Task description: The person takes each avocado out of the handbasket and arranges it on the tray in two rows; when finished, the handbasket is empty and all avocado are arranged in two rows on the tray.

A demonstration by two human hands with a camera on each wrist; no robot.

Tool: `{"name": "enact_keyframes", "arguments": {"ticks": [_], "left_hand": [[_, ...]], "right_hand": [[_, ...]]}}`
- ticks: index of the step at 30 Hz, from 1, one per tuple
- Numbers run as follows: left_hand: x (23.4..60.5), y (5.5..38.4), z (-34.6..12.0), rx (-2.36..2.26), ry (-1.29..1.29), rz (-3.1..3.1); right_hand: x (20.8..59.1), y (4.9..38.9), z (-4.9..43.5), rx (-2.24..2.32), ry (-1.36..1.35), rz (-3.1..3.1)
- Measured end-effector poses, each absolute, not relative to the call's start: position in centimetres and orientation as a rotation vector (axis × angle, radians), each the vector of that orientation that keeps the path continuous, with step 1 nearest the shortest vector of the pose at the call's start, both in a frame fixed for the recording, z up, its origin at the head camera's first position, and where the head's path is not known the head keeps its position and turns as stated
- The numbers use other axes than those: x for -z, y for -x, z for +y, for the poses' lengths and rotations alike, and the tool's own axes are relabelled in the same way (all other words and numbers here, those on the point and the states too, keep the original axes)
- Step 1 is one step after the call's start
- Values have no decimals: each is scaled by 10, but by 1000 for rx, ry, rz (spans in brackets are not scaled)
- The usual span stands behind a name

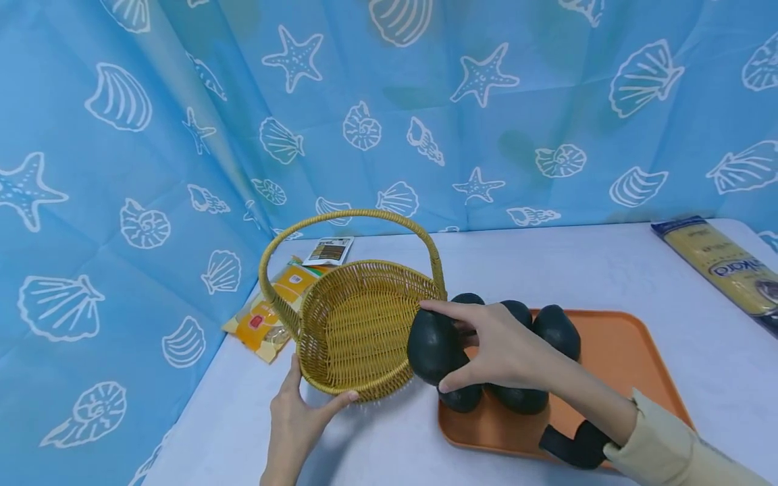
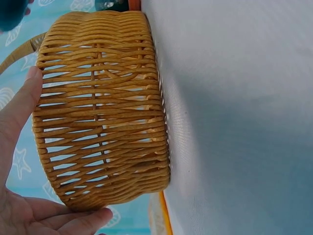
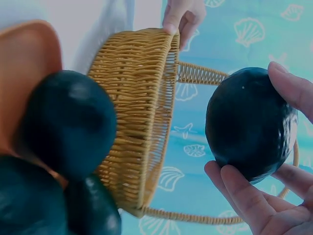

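Observation:
A dark avocado (image 1: 434, 346) is pinched between the thumb and fingers of my right hand (image 1: 501, 341), raised beside the basket's right rim. In the right wrist view, that avocado (image 3: 252, 125) shows its bumpy, glossy skin. My left hand (image 1: 298, 422) grips the near left rim of a yellow-brown wicker basket (image 1: 367, 331), which has a tall hoop handle and nothing inside. The left wrist view has the thumb and fingers on the woven wall (image 2: 102, 112). Several more avocados (image 1: 556, 331) lie on an orange tray (image 1: 614, 337), partly hidden behind my right hand.
Left of the basket lie orange-and-yellow food packets (image 1: 267, 320) and a small white-and-dark pouch (image 1: 329, 250). A long yellow bag (image 1: 723, 263) sits at the far right. A black curved object (image 1: 574, 445) shows below my right wrist. Blue shell-print curtain (image 1: 389, 135) stands behind the white table (image 1: 547, 250).

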State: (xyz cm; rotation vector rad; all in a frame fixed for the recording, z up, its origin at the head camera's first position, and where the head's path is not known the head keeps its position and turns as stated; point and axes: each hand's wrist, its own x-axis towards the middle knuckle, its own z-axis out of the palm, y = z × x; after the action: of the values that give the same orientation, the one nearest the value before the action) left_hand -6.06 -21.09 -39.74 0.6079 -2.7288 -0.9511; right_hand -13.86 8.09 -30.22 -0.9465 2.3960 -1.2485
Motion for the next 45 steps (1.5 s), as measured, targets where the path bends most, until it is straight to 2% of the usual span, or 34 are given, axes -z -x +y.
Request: {"name": "enact_keyframes", "arguments": {"ticks": [17,26,38,45], "left_hand": [[396,60,-210,960,-600,-2736],[397,60,-211,943,-558,-2729],[397,59,-212,949,-538,-2720],[397,59,-212,953,-547,-2725]], "right_hand": [[339,119,159,1263,610,2507],[365,118,196,1180,527,2544],[386,115,217,1059,360,2533],[398,113,222,1041,368,2514]]}}
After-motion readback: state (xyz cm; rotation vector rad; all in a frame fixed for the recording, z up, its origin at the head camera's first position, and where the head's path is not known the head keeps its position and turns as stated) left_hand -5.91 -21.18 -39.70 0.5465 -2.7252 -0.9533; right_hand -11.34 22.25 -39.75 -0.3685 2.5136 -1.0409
